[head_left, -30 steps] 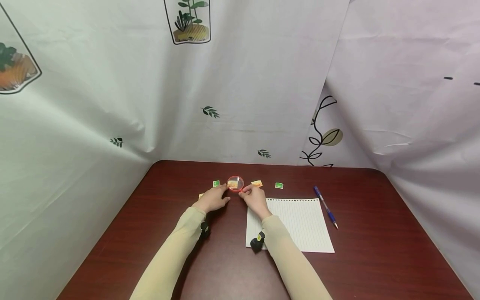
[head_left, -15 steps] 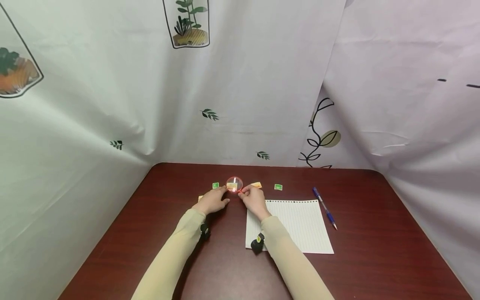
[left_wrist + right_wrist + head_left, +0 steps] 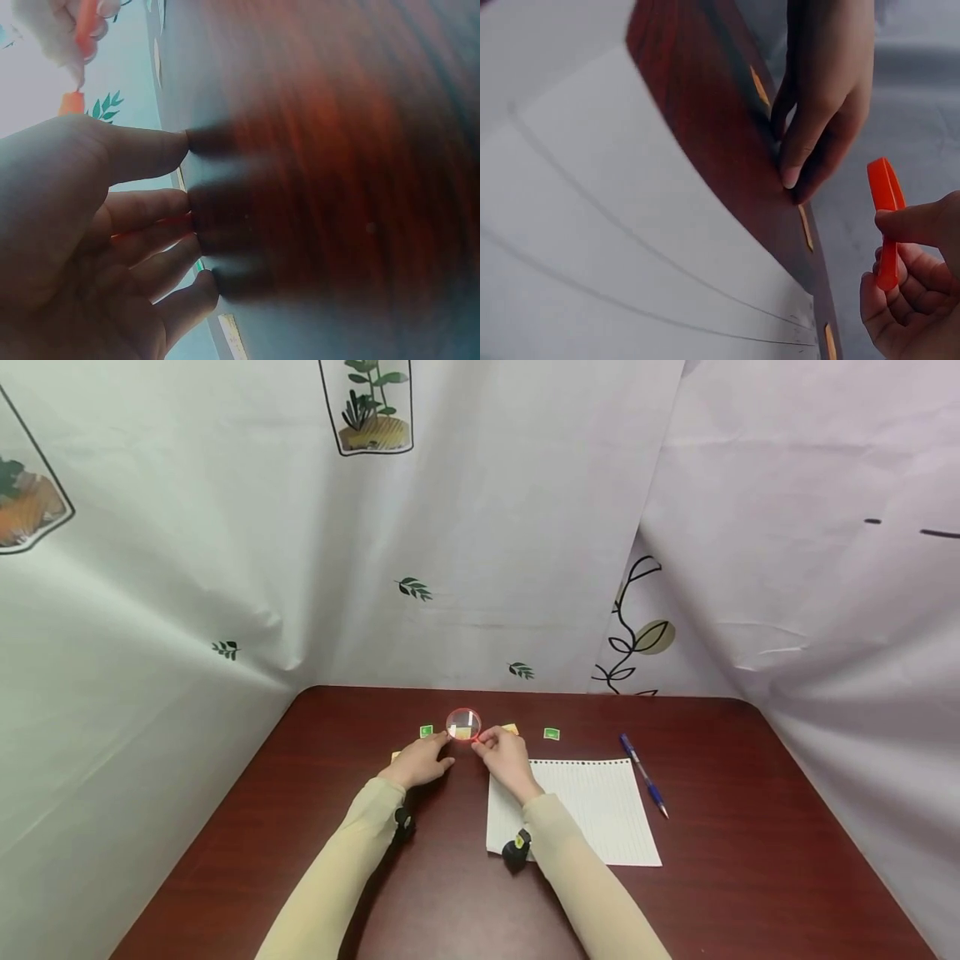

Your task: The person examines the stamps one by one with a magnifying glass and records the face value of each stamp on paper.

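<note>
My right hand [image 3: 506, 760] pinches the handle of a small red magnifying glass [image 3: 463, 725], held above the table. Through the lower part of its lens shows a yellowish stamp-like paper. In the right wrist view the red frame [image 3: 886, 184] is seen nearly edge-on, thumb against fingers. My left hand [image 3: 416, 762] rests its fingertips on the table just left of the lens, fingers extended and slightly bent, as the left wrist view of the hand [image 3: 127, 225] shows. A green stamp [image 3: 427, 731] lies beyond it; a yellow stamp [image 3: 395, 757] is partly hidden beside it.
Lined paper [image 3: 592, 810] lies under my right forearm, with a blue pen [image 3: 643, 776] to its right. Another yellow stamp [image 3: 511, 728] is partly behind my right hand; a green stamp [image 3: 551, 734] lies farther right. A white printed cloth [image 3: 487, 527] stands behind the brown table [image 3: 750, 827].
The magnifying glass has risen slightly, so the stamp now shows lower in its lens. My left hand stays in place. The head view has shifted slightly.
</note>
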Available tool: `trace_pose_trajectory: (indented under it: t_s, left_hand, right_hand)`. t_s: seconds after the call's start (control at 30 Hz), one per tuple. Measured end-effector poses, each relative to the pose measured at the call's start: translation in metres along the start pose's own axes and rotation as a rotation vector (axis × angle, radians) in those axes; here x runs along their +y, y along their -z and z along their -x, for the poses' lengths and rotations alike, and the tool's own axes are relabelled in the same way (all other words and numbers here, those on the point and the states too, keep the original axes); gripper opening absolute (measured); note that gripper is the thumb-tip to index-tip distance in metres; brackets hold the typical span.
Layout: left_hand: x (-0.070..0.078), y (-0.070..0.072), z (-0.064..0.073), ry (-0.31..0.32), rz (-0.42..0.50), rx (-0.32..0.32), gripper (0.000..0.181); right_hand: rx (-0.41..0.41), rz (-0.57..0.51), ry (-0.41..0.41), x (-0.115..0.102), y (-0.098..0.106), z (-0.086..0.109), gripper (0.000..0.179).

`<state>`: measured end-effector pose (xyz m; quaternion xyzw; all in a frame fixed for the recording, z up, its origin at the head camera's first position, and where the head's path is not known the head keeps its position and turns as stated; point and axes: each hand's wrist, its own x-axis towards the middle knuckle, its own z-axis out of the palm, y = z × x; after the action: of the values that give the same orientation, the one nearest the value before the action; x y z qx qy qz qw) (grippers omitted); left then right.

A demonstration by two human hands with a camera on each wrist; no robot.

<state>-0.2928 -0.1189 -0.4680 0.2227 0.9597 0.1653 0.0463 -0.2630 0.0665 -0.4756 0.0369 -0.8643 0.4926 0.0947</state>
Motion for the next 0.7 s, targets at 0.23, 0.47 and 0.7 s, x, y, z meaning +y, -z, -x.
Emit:
trace_pose_trajectory:
  t_s: [0.23, 0.47, 0.7]
  left_hand:
    - [0.000, 0.001, 0.001, 0.003, 0.004, 0.004, 0.052]
    - [-0.001, 0.001, -0.001, 0.028, -0.003, -0.026, 0.053]
    - [-0.001, 0.001, 0.001, 0.016, 0.010, -0.039, 0.051]
  right_hand:
    - [0.013, -0.024, 0.017, -0.009, 0.009, 0.000, 0.011]
    - [0.047, -0.011, 0.019, -0.004, 0.029, -0.001, 0.013]
    - [0.094, 0.016, 0.007, 0.009, 0.059, 0.000, 0.013]
